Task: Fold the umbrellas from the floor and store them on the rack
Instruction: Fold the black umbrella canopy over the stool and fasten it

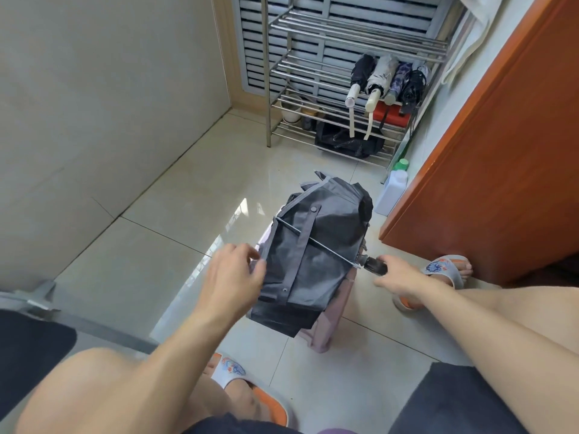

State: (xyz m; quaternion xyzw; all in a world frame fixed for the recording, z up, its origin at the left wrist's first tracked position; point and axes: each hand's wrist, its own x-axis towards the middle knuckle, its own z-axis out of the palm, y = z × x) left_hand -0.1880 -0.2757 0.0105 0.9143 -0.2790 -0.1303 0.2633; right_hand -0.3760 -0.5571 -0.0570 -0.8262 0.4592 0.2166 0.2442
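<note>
Fingers [250, 261] of the left hand [233, 274] pinch one half-collapsed grey fabric umbrella [316, 245] above a pink plastic stool [329, 321], the right hand [396, 277] grips its black handle [374, 265], and four folded umbrellas [388, 79] lie on the steel rack [313, 73].

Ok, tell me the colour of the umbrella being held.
Dark grey canopy, black handle; the head view shows it.

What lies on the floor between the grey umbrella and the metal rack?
In the head view, only bare glossy floor tiles separate the grey umbrella and the metal rack.
</note>
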